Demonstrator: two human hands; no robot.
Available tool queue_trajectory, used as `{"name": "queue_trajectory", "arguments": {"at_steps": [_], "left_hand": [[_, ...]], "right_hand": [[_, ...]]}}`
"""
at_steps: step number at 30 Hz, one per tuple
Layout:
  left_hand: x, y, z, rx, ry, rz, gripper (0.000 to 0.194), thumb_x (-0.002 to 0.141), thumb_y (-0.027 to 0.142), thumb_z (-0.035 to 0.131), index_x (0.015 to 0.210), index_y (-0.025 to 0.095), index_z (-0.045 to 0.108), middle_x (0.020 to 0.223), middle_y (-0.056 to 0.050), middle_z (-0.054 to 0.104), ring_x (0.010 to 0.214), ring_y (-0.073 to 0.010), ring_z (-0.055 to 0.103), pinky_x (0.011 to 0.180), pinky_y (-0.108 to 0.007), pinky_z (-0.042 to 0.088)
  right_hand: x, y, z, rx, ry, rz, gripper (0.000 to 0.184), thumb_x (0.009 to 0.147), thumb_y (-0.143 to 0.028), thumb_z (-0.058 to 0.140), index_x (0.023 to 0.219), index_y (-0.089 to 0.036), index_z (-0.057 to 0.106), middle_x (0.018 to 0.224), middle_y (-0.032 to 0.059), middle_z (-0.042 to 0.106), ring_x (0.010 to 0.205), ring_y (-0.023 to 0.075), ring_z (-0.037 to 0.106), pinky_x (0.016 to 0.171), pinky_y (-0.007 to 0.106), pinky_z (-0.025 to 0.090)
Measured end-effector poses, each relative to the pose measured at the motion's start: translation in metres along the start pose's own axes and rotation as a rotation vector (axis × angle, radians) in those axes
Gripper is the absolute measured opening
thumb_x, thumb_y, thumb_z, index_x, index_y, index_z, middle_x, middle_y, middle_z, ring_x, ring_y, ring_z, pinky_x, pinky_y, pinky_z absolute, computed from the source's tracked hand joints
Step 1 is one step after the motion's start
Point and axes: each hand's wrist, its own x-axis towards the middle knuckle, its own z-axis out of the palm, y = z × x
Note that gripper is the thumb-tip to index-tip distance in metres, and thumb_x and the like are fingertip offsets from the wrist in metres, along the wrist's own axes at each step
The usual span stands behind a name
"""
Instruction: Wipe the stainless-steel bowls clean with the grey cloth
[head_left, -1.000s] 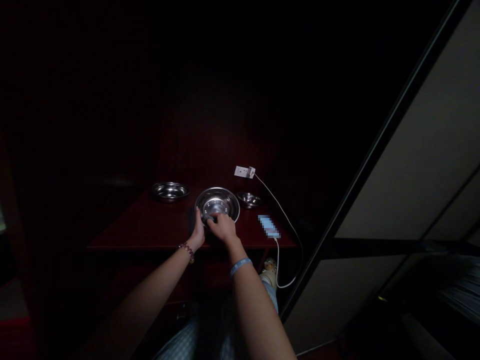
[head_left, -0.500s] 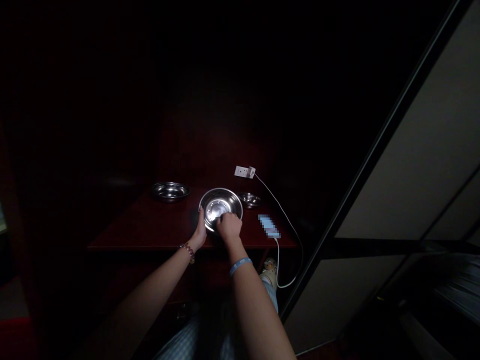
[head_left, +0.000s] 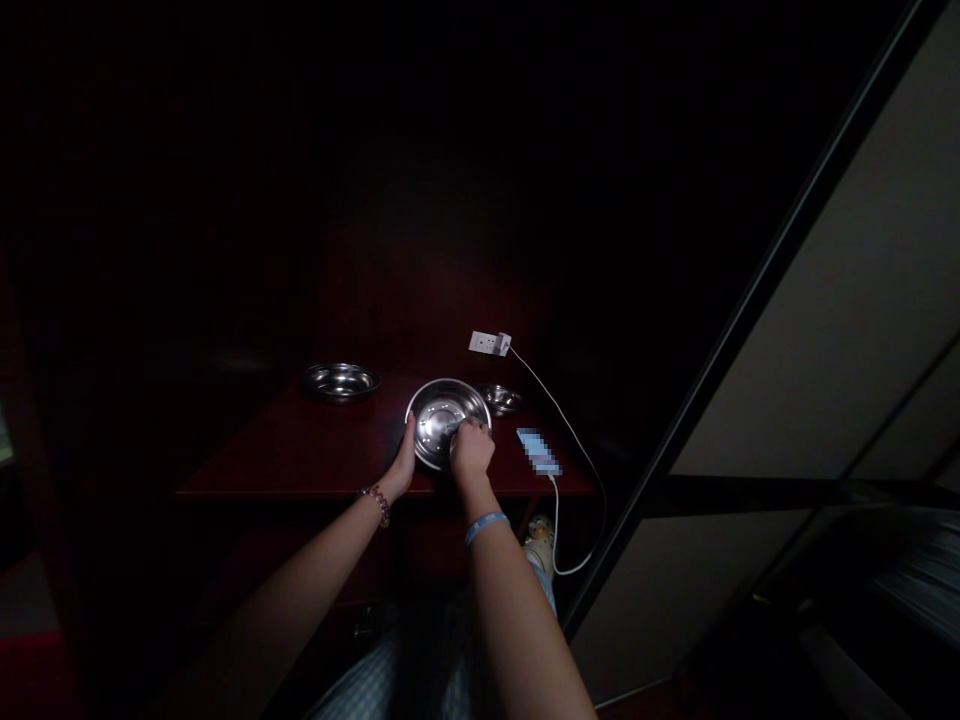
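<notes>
A shiny stainless steel bowl (head_left: 435, 428) is tilted toward me above the front part of the dark red table. My left hand (head_left: 403, 464), with a beaded bracelet on the wrist, grips its left side, thumb at the rim. Curled closed, my right hand (head_left: 472, 450) is at the bowl's lower right inside, a blue band around the wrist. What its fingers hold, if anything, is hidden. Behind the bowl to the right is a smaller steel bowl (head_left: 505, 401), partly covered. Another wide steel bowl (head_left: 341, 388) rests at the back left.
The red table (head_left: 277, 460) ends just below my hands. A blurred-out phone (head_left: 537, 452) lies at the right, its white cable (head_left: 564, 418) running over the edge and up to a wall socket (head_left: 487, 343). A pale clog (head_left: 538, 540) shows below.
The held bowl has shifted slightly right and turned a little. My right hand has moved from the bowl's lower middle to its right side. My left hand keeps its grip.
</notes>
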Motion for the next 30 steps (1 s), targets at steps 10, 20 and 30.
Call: {"name": "queue_trajectory", "arguments": {"at_steps": [10,20,30], "left_hand": [[-0.008,0.002,0.006,0.087,0.007,-0.040,0.055,0.106,0.050,0.044,0.135,0.011,0.070,0.135,-0.018,0.074,0.144,-0.0298,0.056,0.123,-0.040,0.040],[0.004,-0.007,-0.003,0.107,-0.018,-0.011,0.039,0.104,0.044,0.052,0.118,0.018,0.078,0.140,-0.014,0.071,0.147,-0.0246,0.053,0.127,-0.037,0.032],[0.005,-0.008,-0.003,0.039,0.041,0.041,0.036,0.104,0.041,0.054,0.114,0.018,0.079,0.143,-0.013,0.070,0.147,-0.0242,0.053,0.126,-0.035,0.033]], "right_hand": [[0.002,0.003,0.005,0.264,0.086,-0.053,0.056,0.099,-0.009,0.047,0.153,-0.015,0.056,0.156,0.0102,0.058,0.143,0.0223,0.054,0.118,0.031,0.043],[0.005,0.003,0.009,0.399,0.075,-0.185,0.054,0.097,-0.011,0.047,0.149,-0.013,0.059,0.155,0.0098,0.060,0.144,0.0182,0.055,0.123,0.027,0.037],[0.003,-0.006,0.013,0.543,-0.037,-0.299,0.046,0.098,-0.014,0.050,0.140,-0.020,0.067,0.145,0.0068,0.069,0.137,0.0151,0.061,0.118,0.027,0.041]]}}
